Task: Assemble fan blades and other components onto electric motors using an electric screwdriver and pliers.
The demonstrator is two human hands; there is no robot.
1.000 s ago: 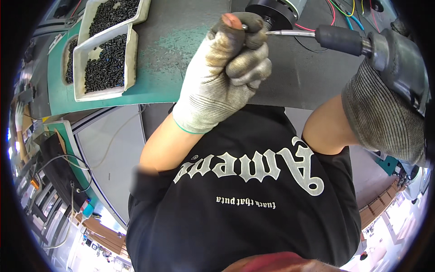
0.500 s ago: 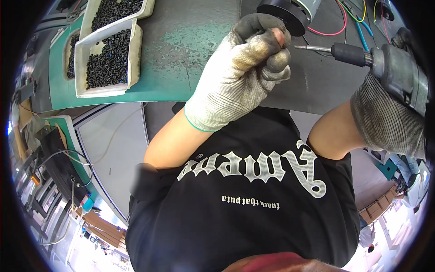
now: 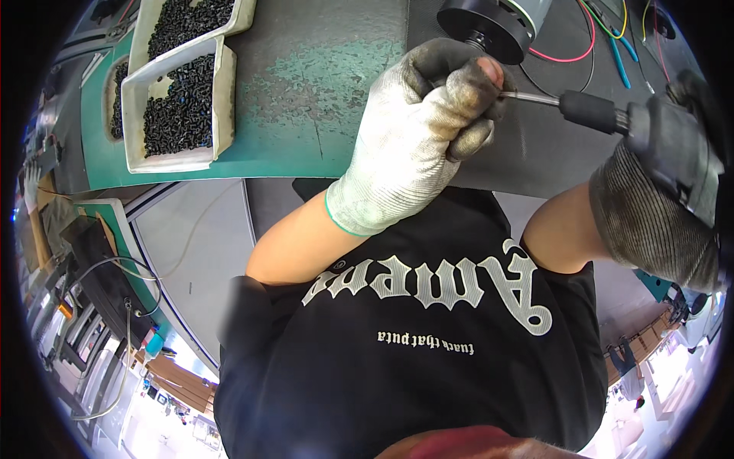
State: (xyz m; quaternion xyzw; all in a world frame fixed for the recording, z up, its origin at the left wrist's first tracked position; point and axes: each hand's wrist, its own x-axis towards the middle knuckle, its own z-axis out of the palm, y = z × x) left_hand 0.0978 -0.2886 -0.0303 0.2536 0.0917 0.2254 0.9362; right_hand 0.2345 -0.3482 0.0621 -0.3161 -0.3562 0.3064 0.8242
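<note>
My left hand, in a worn white glove with dark fingertips, is closed in a pinch; a bare fingertip pokes through it. What the fingers hold is hidden. My right hand, in a dark grey ribbed glove, grips a power screwdriver with a black nose and a thin metal bit. The end of the bit meets the left fingertips, its tip out of sight behind them. Just beyond the left hand lies a motor-like cylinder with a black end cap and a short shaft.
Two white bins of small black screw-like parts stand at the far left of the green and grey bench. Coloured wires and blue-handled pliers lie at the far right. Other people show at the lower right.
The left hand has shifted slightly right and nearer to me, onto the bit's tip. The screwdriver stays roughly level, its body moved slightly nearer to me. The motor-like cylinder sits slightly farther right in view.
</note>
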